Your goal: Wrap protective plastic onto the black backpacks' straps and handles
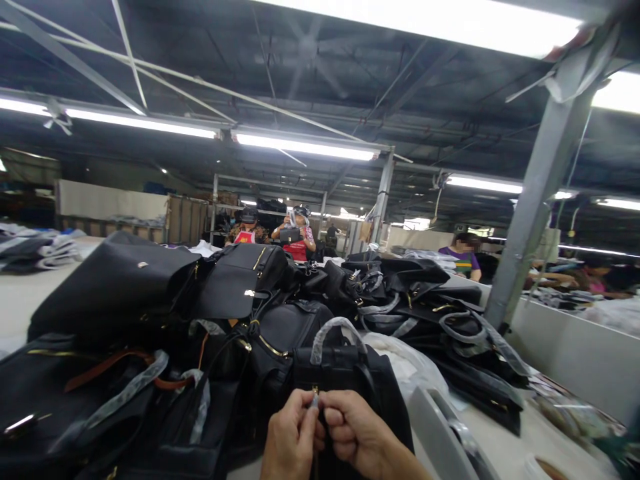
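Black bag [386, 393], seemingly upright, in foreground; plastic-wrapped handle [344, 323] arched up; small gold fitting [315, 389] nearside.

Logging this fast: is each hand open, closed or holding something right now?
Left hand: closed, pinching a small piece at the black bag.
Right hand: closed, touching that piece; grip unclear.

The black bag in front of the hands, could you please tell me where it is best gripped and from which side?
Probably by the top of its wrapped handle, from above: that loop arches up from the bag, seemingly leaving room for fingers beneath.
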Available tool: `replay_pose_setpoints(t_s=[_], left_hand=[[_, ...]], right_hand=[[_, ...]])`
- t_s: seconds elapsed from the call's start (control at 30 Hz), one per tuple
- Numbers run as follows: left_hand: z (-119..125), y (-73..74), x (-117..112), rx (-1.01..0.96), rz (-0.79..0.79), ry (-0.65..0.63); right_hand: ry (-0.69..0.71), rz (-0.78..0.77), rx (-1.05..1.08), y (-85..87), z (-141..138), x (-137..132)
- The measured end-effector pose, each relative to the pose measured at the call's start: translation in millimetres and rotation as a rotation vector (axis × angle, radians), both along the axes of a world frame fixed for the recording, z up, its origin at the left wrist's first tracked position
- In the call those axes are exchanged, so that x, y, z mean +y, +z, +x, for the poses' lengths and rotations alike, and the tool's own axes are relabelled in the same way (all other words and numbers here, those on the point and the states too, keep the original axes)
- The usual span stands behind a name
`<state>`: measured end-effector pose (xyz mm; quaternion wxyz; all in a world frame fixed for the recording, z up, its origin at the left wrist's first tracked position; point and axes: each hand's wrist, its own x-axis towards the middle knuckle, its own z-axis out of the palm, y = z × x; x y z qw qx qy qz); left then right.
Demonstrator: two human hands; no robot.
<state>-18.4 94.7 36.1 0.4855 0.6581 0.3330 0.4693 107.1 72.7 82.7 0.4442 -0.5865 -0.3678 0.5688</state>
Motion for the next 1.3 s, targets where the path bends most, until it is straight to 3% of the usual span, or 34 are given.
replay_pose_setpoints(t_s=[0.17,0.4,0.53,0.67,0.87,1.07,1.3], left_hand=[[-0.1,-7.1,-0.5,0.008,-0.02,0.067],[-4.2,9.9,9.8,-0.071,-0.468,0.013],[-1.3,21.2,15.6,-0.009,-0.417,0.03],[-2.4,21.9,18.7,0.031,-0.425,0.041],[-9.8,15.8,20.5,0.183,-0.576,-0.123],[-4.0,19.2,18.6,0.058,-0.357,0.034],[-2.6,14.2,15.2,0.058,-0.179,0.125]], right_hand=[[-0.109,-0.021,0.205,-10.4,-4.2,-0.5],[-0.144,0.012,0.262,-17.6,-4.6,-3.7],[-0.137,0.046,0.241,-20.2,-5.9,-2.9],[-0.125,0.059,0.226,-22.5,-5.0,-2.0],[-0.11,0.07,0.227,-21.2,-2.6,-5.6],[-0.102,0.08,0.18,-25.4,-3.6,-2.8],[-0.127,0.117,0.105,-29.8,-9.7,0.1]])
